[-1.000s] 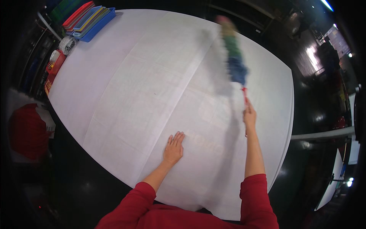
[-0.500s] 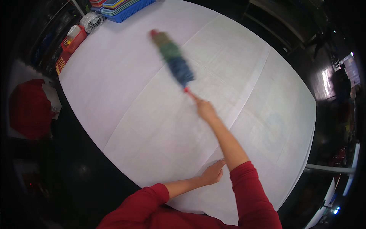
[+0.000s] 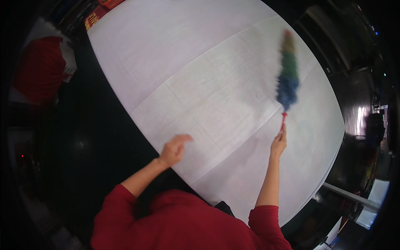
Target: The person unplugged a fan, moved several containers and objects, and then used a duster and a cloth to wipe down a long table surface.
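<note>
My right hand is closed round the red handle of a feather duster. The duster's fluffy head is blue near the handle, then green, yellowish and reddish at the tip; it is smeared by motion. It points away from me over the right part of a large white-covered table. My left hand hovers by the table's near left edge, holding nothing. Its forefinger stretches toward the table while the other fingers are loosely bent, slightly blurred.
Seams or folds run across the white cover. Past the left edge stand a red bag-like bundle and a white box beside it. A red printed box sits at the far left corner. A pale bar lies beyond the right edge.
The feather duster has swung from the far middle to the right side in my right hand. My left hand has moved left, away from beneath my right arm. The view has shifted too.
</note>
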The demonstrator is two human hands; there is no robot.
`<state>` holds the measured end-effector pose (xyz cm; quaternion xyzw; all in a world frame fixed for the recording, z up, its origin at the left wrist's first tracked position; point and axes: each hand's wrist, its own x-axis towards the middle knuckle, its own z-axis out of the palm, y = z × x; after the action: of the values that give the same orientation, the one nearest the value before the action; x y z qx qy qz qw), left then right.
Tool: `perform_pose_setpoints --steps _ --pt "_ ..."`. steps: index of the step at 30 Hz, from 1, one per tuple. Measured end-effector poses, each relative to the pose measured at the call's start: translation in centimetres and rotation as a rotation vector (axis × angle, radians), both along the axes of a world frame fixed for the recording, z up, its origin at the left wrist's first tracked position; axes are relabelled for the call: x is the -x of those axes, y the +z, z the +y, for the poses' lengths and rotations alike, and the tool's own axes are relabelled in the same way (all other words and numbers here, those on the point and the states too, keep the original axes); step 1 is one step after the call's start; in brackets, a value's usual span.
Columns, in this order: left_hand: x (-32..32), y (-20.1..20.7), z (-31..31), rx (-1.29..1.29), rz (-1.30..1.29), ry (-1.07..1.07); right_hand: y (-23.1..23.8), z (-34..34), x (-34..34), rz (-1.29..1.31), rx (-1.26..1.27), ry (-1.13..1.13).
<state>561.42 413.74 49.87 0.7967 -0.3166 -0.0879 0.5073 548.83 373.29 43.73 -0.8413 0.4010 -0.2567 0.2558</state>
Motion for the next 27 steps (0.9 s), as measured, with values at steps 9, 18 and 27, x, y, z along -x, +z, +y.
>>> perform_pose_setpoints --steps 9,18,27 --pt "3.7 6.3 17.3 -0.082 -0.195 0.803 -2.2 17.3 8.9 0.284 -0.119 0.232" --pt "9.3 10.4 19.1 -0.257 -0.565 0.462 6.8 33.8 11.6 0.293 -0.216 0.908" --pt "14.8 -0.2 42.9 -0.791 0.076 0.938 1.8 21.3 25.3 -0.461 -0.83 -0.774"
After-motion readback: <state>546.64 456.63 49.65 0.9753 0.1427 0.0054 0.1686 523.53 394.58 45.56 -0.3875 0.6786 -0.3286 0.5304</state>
